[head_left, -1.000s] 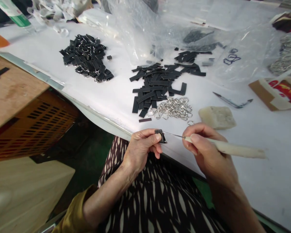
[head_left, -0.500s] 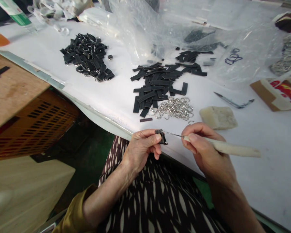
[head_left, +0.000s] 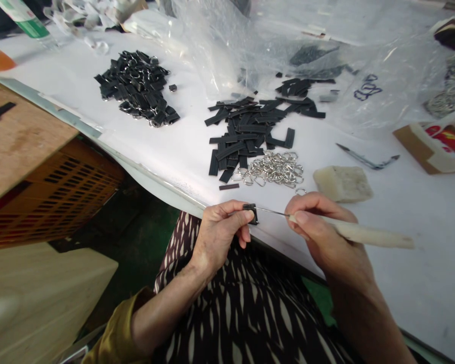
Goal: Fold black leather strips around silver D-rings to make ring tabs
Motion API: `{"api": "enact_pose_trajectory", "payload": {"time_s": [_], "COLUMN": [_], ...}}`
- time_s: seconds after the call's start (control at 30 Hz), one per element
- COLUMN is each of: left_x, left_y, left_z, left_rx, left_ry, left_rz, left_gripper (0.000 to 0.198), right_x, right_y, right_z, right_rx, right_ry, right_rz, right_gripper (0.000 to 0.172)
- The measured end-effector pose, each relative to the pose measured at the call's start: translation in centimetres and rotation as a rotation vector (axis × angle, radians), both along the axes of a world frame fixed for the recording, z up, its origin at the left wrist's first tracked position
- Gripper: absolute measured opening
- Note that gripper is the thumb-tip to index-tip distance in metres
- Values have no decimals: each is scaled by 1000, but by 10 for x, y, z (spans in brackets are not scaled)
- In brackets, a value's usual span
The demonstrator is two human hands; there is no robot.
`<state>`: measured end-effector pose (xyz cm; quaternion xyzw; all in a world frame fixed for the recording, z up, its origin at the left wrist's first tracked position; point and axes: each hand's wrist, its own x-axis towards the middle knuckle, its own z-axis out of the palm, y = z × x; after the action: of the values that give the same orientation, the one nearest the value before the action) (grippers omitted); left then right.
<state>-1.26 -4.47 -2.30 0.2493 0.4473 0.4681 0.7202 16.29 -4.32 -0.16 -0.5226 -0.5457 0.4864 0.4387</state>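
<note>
Between thumb and fingers, my left hand (head_left: 223,230) pinches a small folded black strip (head_left: 254,214) at the table's front edge. My right hand (head_left: 322,222) grips the pale handle of a thin-pointed awl (head_left: 367,232). The awl's metal shaft reaches left, and its tip meets the top of the folded strip; whether it goes into it I cannot tell. Just beyond my hands lies a pile of silver metal rings (head_left: 276,169), with loose black strips (head_left: 246,126) heaped behind it. Farther left is a mound of black folded pieces with rings (head_left: 136,88).
A whitish block (head_left: 343,183) lies right of the rings, with dark-tipped thread snips or tweezers (head_left: 367,157) behind it. A cut-open carton (head_left: 436,146) stands at the right. Clear plastic bags (head_left: 387,86) cover the back. An orange crate (head_left: 72,192) is below left.
The folded strip has turned slightly in my left hand, its lower corner drawn in. My right hand and the awl have shifted slightly to the right.
</note>
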Motion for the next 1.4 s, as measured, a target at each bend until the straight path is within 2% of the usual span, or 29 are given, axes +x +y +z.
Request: {"api": "enact_pose_trajectory", "payload": {"time_s": [0.27,0.57,0.7,0.83,1.07,1.27,1.4], "left_x": [-1,-1,-2,-4,-6,-4,-2], "left_y": [-2,-2,0,1,3,4,3], "left_z": [12,13,13,8,-2,-3,-1], "left_rx": [63,136,83,50,53,16,-3], "left_ry": [224,302,251,133,-39,-72,-68], "left_rz": [-41,-52,-92,-140,-160,-109,-72], "left_gripper": [6,6,7,7,9,10,12], "right_x": [3,2,2,2,0,-2,-2], "right_y": [6,8,8,9,11,8,5], "right_z": [10,21,21,18,8,13,14], "right_rx": [9,-52,-77,-73,-99,-60,-13], "right_ry": [-89,-98,-82,-54,165,-4,-23], "right_rz": [48,50,27,13,-2,5,29], "right_gripper": [11,13,12,13,16,16,13]}}
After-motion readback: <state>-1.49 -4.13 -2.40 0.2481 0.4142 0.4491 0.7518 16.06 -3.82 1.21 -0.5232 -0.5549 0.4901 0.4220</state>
